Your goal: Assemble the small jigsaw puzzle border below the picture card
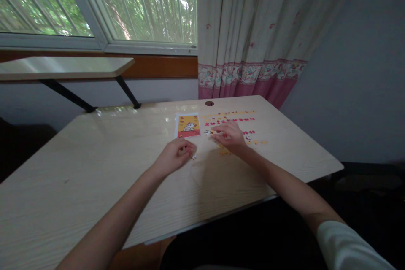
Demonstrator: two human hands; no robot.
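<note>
My left hand rests at the middle of the desk with its fingers curled in. A small white jigsaw piece shows right by its thumb tip; whether the fingers hold anything is hidden. Farther right, my right hand reaches over the rows of pieces, thumb and forefinger closing around a small jigsaw piece with some yellow on it. White pieces lie just left of those fingertips. Behind my left hand lies a picture card showing a white animal on orange and red.
Red pieces and yellow pieces form rows behind my right hand; more yellow pieces lie beneath it. The desk has a cable hole at its back edge. A raised shelf stands at the back left, a curtain behind.
</note>
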